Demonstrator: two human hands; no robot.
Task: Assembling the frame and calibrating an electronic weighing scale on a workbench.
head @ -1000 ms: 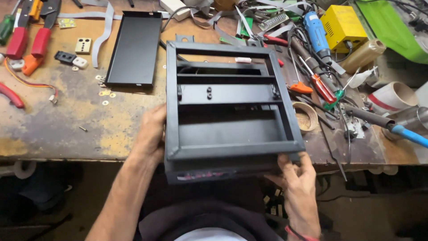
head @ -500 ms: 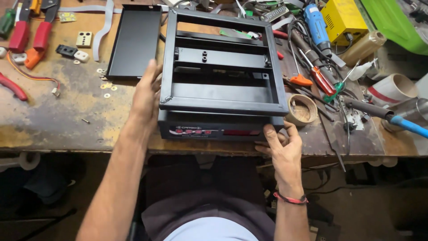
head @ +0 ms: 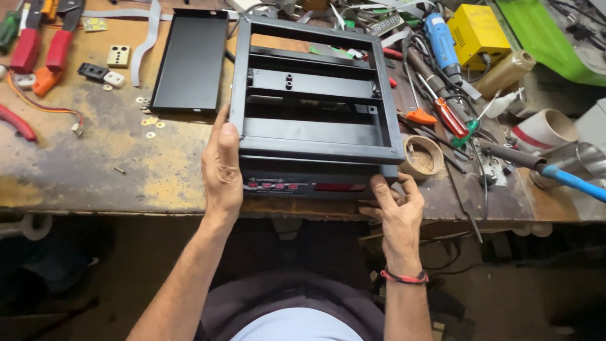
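While the black metal frame (head: 314,104) lies flat on the workbench (head: 95,164), running away from the near edge, the left hand (head: 222,165) grips its left rail and the right hand (head: 394,208) pinches the near-right corner below the display panel (head: 309,185).

Between the fingers (head: 222,146) sits a black metal frame (head: 315,148) with a red display strip. Beyond the fingertips: black tray (head: 189,60), yellow box (head: 478,31), blue drill (head: 440,38).
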